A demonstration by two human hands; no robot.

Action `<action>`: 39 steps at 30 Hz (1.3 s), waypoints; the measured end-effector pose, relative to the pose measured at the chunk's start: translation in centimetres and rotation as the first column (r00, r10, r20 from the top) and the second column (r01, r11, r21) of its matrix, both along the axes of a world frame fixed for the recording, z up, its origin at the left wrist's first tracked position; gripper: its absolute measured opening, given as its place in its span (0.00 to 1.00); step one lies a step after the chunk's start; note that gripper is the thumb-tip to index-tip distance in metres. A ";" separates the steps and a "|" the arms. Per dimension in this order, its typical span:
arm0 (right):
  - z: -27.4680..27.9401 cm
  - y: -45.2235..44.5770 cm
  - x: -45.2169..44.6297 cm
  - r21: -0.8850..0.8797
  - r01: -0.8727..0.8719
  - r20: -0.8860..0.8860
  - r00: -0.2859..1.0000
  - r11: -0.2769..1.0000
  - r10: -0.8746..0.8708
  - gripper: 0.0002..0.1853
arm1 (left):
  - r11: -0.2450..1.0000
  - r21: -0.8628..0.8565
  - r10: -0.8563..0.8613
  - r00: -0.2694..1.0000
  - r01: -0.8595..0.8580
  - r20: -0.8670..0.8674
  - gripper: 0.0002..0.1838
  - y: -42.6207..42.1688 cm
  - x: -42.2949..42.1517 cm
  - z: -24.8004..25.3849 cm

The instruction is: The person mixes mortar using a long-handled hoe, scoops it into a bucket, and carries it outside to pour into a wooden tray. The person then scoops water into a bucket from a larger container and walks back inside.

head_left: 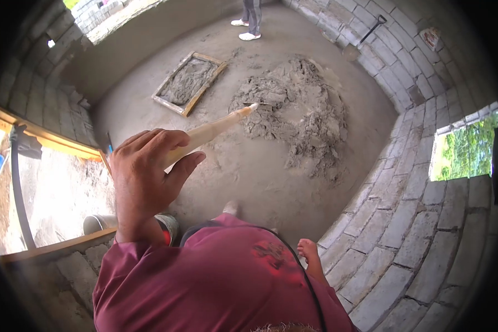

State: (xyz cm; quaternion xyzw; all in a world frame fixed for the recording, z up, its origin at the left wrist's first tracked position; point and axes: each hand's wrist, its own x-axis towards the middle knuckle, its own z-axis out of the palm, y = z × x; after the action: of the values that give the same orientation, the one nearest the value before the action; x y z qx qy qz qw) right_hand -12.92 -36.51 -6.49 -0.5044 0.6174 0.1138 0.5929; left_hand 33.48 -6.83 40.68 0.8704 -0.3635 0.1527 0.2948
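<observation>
My left hand (152,171) is wrapped around the pale wooden handle of a hoe (218,127), raised in front of me. The handle points away toward a heap of wet grey mortar (299,110), and its thin metal head shows at the heap's near left edge. Whether the metal touches the mortar I cannot tell. Low by my right side, my right hand (307,249) has its fingers curled, with nothing visible in it. Left of the heap lies a wooden frame (201,88) filled with the same grey mix.
Another person's legs (253,16) in white shoes stand at the far side. A shovel (373,29) leans on the block wall (395,66). Buckets (98,223) sit by the doorway at left, and a window opening (465,146) is at right.
</observation>
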 end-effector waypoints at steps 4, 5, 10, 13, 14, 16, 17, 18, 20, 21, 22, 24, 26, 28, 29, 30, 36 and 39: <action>-0.9 -0.5 -2.0 0.131 0.105 0.167 0.978 0.986 -0.126 0.12 | 1.000 0.015 -0.027 1.000 0.027 -0.009 0.14 -2.5 -3.1 0.0; -1.1 -0.8 -2.6 0.104 0.090 0.158 0.982 0.990 -0.106 0.12 | 0.999 0.023 -0.033 0.999 0.033 -0.003 0.14 -3.3 -3.9 0.1; -2.7 -1.9 -8.0 0.116 0.118 0.220 0.965 0.986 -0.141 0.10 | 0.998 0.042 -0.055 0.998 0.055 0.009 0.14 -7.9 -8.5 -0.1; -2.5 -2.6 -11.9 0.159 0.244 0.158 0.950 0.957 -0.269 0.08 | 0.997 0.069 -0.045 0.999 0.044 0.020 0.14 -10.5 -10.5 0.0; -2.4 -3.0 -13.0 0.146 0.244 0.128 0.956 0.959 -0.263 0.08 | 0.998 0.059 -0.039 0.999 0.038 0.020 0.14 -11.3 -11.0 -0.1; -2.6 -3.4 -15.8 0.124 0.251 0.066 0.963 0.960 -0.261 0.08 | 0.998 0.059 -0.017 0.999 0.016 0.031 0.14 -12.9 -12.1 -0.2; -2.9 -3.8 -16.9 0.125 0.264 0.057 0.961 0.956 -0.272 0.08 | 0.998 0.068 -0.001 0.999 -0.001 0.042 0.14 -13.6 -12.7 -0.3; -2.8 -4.3 -18.0 0.126 0.277 0.045 0.958 0.953 -0.284 0.08 | 0.997 0.077 0.014 0.999 -0.018 0.050 0.14 -14.4 -13.2 -0.5; -2.9 -4.7 -19.8 0.116 0.304 0.032 0.950 0.946 -0.309 0.09 | 0.997 0.075 0.020 0.999 -0.024 0.050 0.13 -15.9 -14.4 -0.7; -2.4 -5.0 -20.2 0.104 0.318 0.032 0.946 0.942 -0.322 0.10 | 0.997 0.074 0.024 0.998 -0.028 0.051 0.13 -16.7 -15.0 -0.8; -2.0 -5.2 -20.5 0.093 0.331 0.032 0.942 0.939 -0.335 0.10 | 0.996 0.086 0.013 0.999 -0.017 0.049 0.13 -17.4 -15.5 -0.8; -1.7 -5.6 -21.0 0.061 0.302 -0.005 0.953 0.951 -0.303 0.11 | 0.994 0.108 -0.007 0.999 0.001 0.049 0.13 -18.8 -16.4 -0.6; -1.6 -6.1 -21.3 0.074 0.298 0.011 0.954 0.952 -0.300 0.11 | 0.996 0.083 -0.048 0.998 0.045 0.038 0.13 -19.9 -16.8 -0.4; -1.9 -6.3 -21.4 0.081 0.282 0.004 0.959 0.956 -0.283 0.11 | 0.996 0.074 -0.056 0.998 0.053 0.036 0.13 -20.4 -16.6 -0.3; -2.1 -6.5 -21.2 0.083 0.269 0.002 0.963 0.959 -0.270 0.11 | 0.996 0.076 -0.047 0.998 0.044 0.040 0.13 -20.4 -16.3 -0.2; -2.0 -6.8 -20.8 0.090 0.257 -0.001 0.966 0.962 -0.258 0.11 | 0.996 0.078 -0.037 0.998 0.033 0.044 0.13 -20.1 -16.1 -0.2; -2.9 -8.8 -15.9 0.077 0.160 0.006 0.987 0.984 -0.161 0.11 | 0.992 0.127 -0.012 1.000 0.012 -0.006 0.13 -16.5 -14.1 -0.2; -2.9 -9.6 -11.8 0.022 0.098 0.038 0.994 0.995 -0.099 0.11 | 0.993 0.119 -0.016 1.000 0.018 -0.012 0.13 -13.8 -12.3 -0.1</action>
State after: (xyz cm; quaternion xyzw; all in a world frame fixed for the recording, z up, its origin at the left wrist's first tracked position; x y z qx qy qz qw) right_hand -24.70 -46.10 -9.43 -0.4694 0.6286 0.0810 0.6148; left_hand 21.15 -20.63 40.61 0.8841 -0.3778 0.1237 0.2457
